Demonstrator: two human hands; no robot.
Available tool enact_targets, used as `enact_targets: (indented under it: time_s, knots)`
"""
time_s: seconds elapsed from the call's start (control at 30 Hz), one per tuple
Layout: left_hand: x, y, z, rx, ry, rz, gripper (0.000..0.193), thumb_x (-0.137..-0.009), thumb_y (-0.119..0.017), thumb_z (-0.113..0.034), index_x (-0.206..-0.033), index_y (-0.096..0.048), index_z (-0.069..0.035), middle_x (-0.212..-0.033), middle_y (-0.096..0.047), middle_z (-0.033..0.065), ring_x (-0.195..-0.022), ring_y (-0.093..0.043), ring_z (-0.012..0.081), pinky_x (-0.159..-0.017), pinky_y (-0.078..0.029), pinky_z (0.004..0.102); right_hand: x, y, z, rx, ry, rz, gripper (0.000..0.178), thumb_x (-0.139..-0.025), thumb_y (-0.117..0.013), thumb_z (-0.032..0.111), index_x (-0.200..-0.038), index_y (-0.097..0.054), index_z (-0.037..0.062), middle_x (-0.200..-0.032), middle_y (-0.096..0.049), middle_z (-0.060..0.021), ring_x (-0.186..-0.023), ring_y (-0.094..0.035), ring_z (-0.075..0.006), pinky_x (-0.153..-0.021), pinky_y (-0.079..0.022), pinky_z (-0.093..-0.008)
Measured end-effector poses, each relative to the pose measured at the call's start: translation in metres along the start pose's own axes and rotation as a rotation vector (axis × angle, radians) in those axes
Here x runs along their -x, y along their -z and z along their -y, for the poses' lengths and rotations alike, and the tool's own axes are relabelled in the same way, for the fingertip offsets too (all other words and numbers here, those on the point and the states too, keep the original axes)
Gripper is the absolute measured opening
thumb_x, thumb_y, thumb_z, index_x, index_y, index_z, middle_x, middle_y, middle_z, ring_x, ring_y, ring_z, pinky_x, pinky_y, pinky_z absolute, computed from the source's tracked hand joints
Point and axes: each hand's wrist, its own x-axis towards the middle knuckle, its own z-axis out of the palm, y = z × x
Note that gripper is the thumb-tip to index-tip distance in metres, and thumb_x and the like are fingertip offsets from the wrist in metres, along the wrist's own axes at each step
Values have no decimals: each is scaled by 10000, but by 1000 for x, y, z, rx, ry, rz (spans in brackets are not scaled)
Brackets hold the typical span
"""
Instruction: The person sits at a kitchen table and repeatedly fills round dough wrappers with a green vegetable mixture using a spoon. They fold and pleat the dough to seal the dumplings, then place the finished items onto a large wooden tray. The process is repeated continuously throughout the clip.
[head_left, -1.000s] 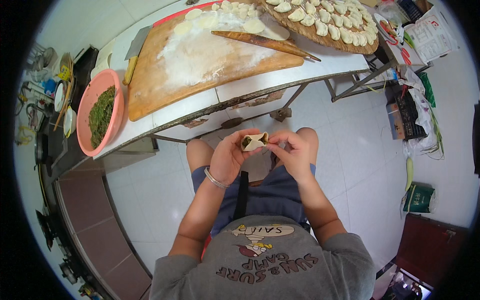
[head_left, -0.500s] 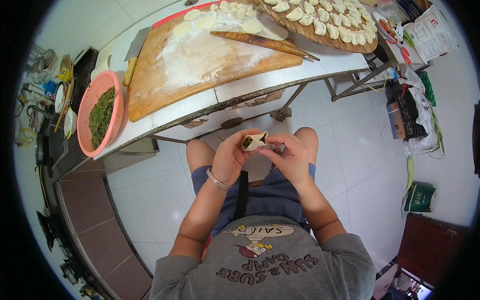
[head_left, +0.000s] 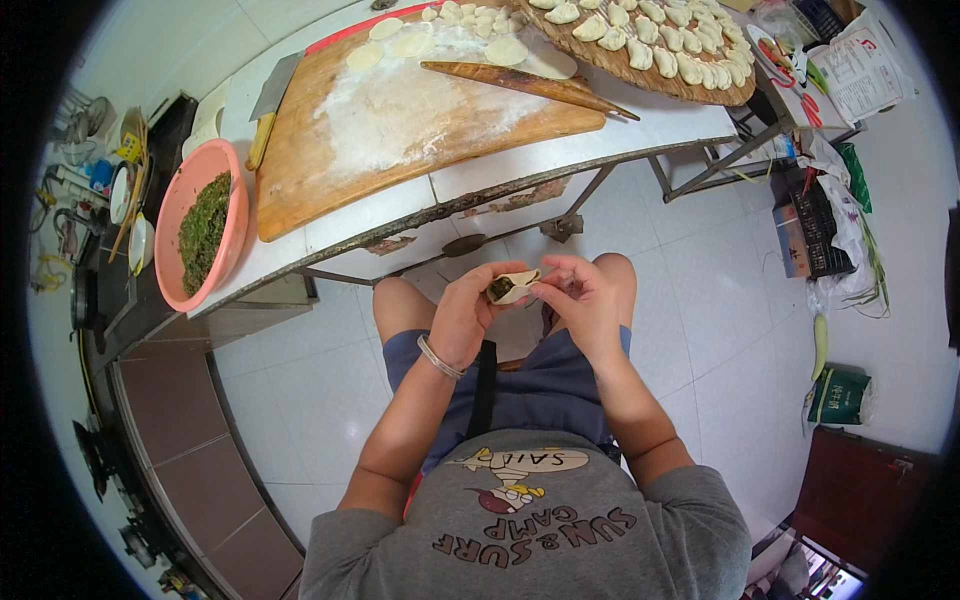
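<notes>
Above my lap, my left hand (head_left: 466,312) cradles a half-folded dumpling (head_left: 514,287); its green filling shows at the left end, which gapes. The thumb and a finger of my right hand (head_left: 582,305) pinch the dough edge at the dumpling's right end. On the table beyond, a floured wooden board (head_left: 290,190) carries several round wrappers (head_left: 506,51), small dough pieces (head_left: 470,15) and a tapered rolling pin (head_left: 520,86). A pink basin (head_left: 238,225) of chopped green filling (head_left: 204,222) stands at the table's left end.
A cleaver (head_left: 271,100) lies along the board's left edge. At the far right, a round wooden tray (head_left: 600,62) holds many shaped dumplings (head_left: 665,62). Red scissors (head_left: 810,108) rest on a side stand. A black crate (head_left: 822,225) and a green bag (head_left: 840,395) sit along the right wall.
My right fingers have closed more of the dumpling's right side, and its opening looks smaller. My left hand still holds it in nearly the same place.
</notes>
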Motion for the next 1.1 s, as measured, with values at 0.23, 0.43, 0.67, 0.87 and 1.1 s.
enact_targets:
  time_s: [0.23,0.43,0.67,0.87,1.1]
  knots:
    - [1,0,-3,-46,-15,12,419,-984,-341,-219,-1167,-564,85,-1140,-606,147,-1016,-596,195,-906,-489,329,-4,3,0,109,64,49,146,-765,-742,46,-900,-697,14,-792,-651,-52,-697,-612,-107,-618,-482,-234]
    - [1,1,-2,-76,-4,13,429,-987,-346,-239,-1174,-557,85,-1135,-606,143,-1014,-599,195,-907,-490,325,-5,6,6,266,155,96,137,-740,-737,10,-869,-693,2,-747,-635,-68,-663,-606,-138,-590,-465,-238]
    - [-1,-1,-3,-78,-16,-5,414,-987,-351,-219,-1169,-567,84,-1122,-613,136,-997,-599,188,-898,-488,321,-4,5,13,481,429,48,154,-725,-723,-29,-875,-689,-10,-781,-646,-107,-660,-615,-201,-573,-482,-286]
    - [-1,-5,-4,-84,-10,-2,405,-987,-357,-214,-1168,-574,76,-1102,-623,134,-978,-602,178,-894,-485,313,-4,0,15,349,372,12,198,-710,-741,-24,-901,-696,-6,-812,-652,-115,-671,-621,-227,-568,-493,-298]
    - [0,0,0,-108,8,17,395,-987,-361,-204,-1154,-581,79,-1072,-627,125,-956,-606,169,-886,-488,306,-7,9,17,489,509,130,201,-682,-753,-15,-874,-696,2,-815,-653,-96,-686,-618,-228,-598,-491,-298]
